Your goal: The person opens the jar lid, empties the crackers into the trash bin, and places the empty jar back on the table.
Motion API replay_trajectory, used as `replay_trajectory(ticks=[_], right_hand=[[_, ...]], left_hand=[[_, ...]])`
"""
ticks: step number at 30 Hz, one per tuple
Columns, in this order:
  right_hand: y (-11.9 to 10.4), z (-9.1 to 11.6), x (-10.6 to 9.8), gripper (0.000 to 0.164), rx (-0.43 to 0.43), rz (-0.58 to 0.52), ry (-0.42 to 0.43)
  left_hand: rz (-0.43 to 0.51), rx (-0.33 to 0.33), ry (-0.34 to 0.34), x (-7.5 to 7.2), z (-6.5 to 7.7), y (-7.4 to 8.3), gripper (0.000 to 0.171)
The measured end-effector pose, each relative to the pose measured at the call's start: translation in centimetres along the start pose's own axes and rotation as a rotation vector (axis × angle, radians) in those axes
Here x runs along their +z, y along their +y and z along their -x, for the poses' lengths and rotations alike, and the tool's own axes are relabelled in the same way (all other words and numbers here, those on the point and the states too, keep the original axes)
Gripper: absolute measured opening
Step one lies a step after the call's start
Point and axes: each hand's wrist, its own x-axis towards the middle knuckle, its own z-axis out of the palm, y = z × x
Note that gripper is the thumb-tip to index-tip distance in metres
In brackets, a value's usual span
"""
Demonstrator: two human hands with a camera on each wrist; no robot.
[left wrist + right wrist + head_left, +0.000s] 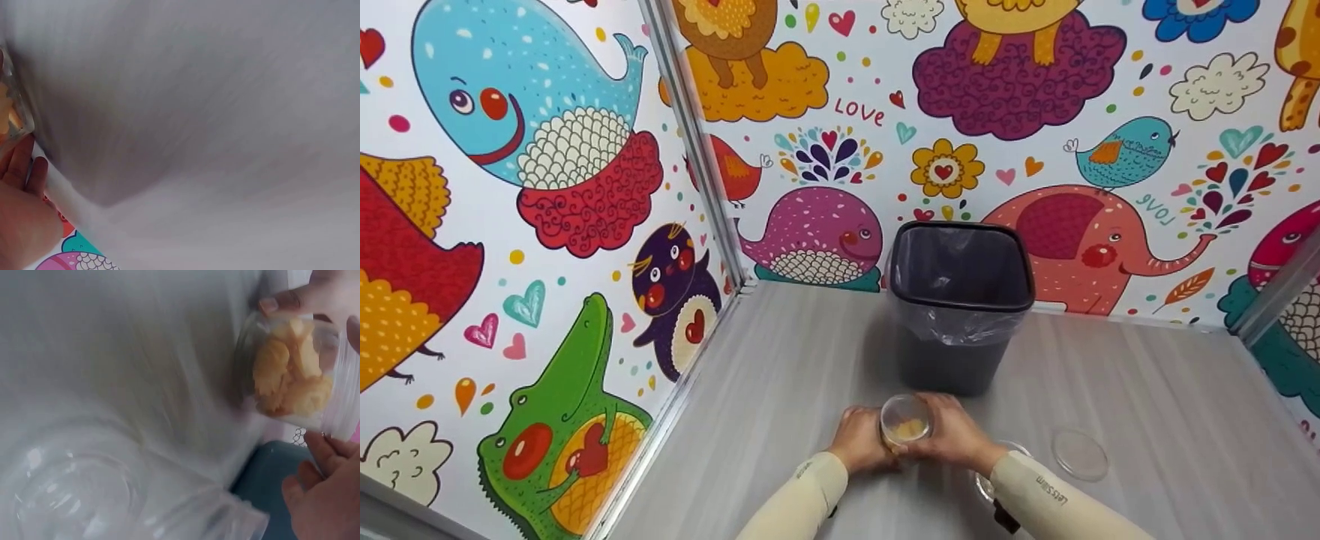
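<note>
My two hands hold a clear jar (905, 420) between them above the table, just in front of the dark bin (952, 360). Several yellow-orange pieces (292, 371) lie inside it. In the head view its round top faces up toward me. My right hand (956, 433) grips the jar's right side, and my left hand (861, 439) holds it from the left. The right wrist view shows the left hand's fingers (292, 301) round one side, with the right hand (332, 489) opposite. At the left wrist view's edge, the left hand (25, 219) touches the jar (14, 121).
A clear plastic bag lines the bin, which stands near the back wall. A second clear container (79, 489) lies on the table, partly hidden by my right forearm in the head view. To its right is a round clear lid (1080, 454). Patterned walls (825, 150) border the table (787, 352).
</note>
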Motion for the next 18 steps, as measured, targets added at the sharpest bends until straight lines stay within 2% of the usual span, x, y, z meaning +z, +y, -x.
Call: replay_trajectory(ticks=[7, 18], right_hand=[[0.10, -0.21, -0.33, 0.089, -0.016, -0.020, -0.030], [-0.30, -0.02, -0.46, 0.088, 0.011, -0.020, -0.026]], left_hand=[[0.013, -0.008, -0.006, 0.07, 0.08, -0.11, 0.062], [0.016, 0.013, 0.035, 0.47, 0.13, -0.40, 0.056]])
